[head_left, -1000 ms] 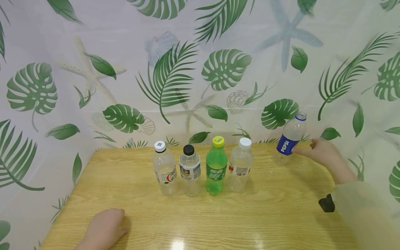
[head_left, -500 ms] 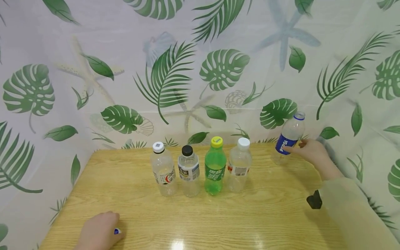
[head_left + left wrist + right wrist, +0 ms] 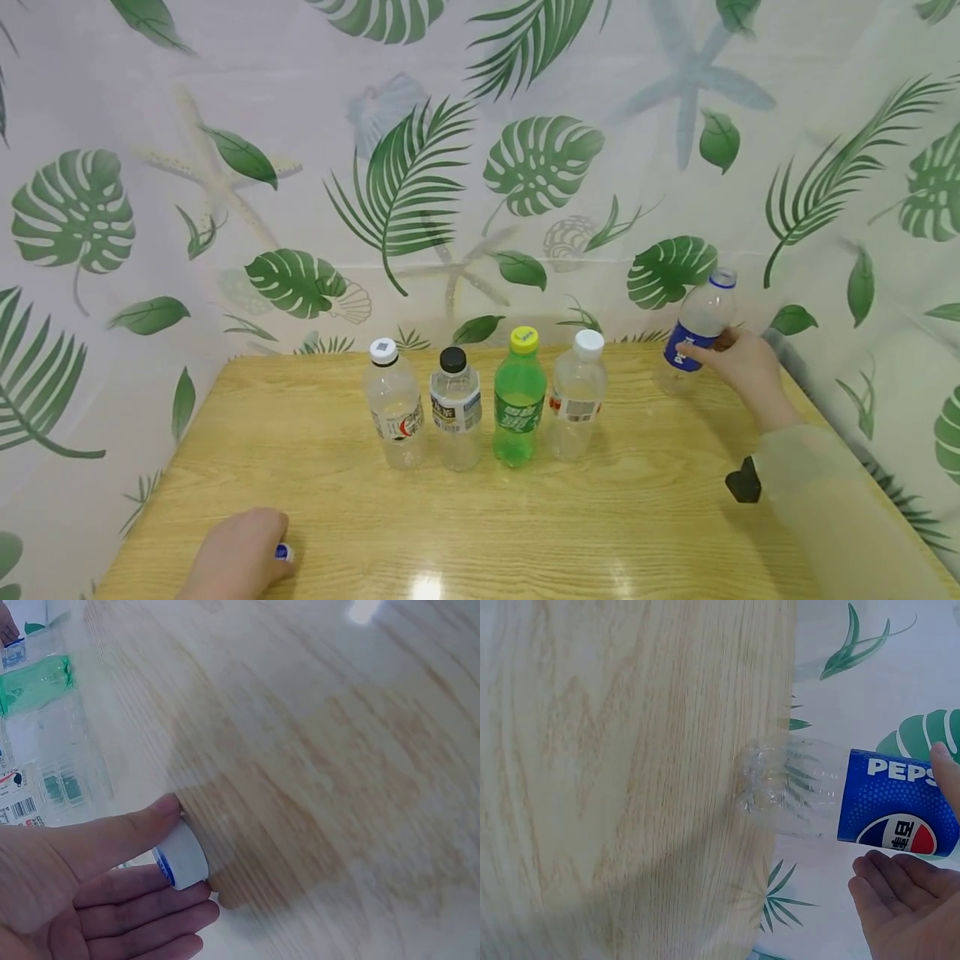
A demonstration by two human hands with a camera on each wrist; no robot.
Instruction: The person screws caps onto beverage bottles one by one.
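At the back right of the table, my right hand [image 3: 746, 371] grips a clear plastic Pepsi bottle [image 3: 697, 335] by its blue label. The thumb lies over the front of the label and the other fingers are behind. The bottle has no cap, and its neck leans right in the head view. In the right wrist view, the bottle's ribbed base [image 3: 761, 780] overlaps the table edge. At the front left, my left hand [image 3: 236, 554] pinches a white bottle cap [image 3: 187, 855] with a blue top between thumb and index finger, low over the wood.
Mid-table, a row of capped bottles stands upright: a clear one with a white cap [image 3: 384, 352], a black-capped one [image 3: 453, 361], a green one [image 3: 519, 400] and another clear one [image 3: 577, 396]. A leaf-print cloth [image 3: 420, 167] hangs behind the wooden table [image 3: 300, 417].
My right hand has shifted left, its thumb sliding from the label's right edge across the front. My left hand has turned slightly, bringing the cap into the head view. The bottles have stayed put.
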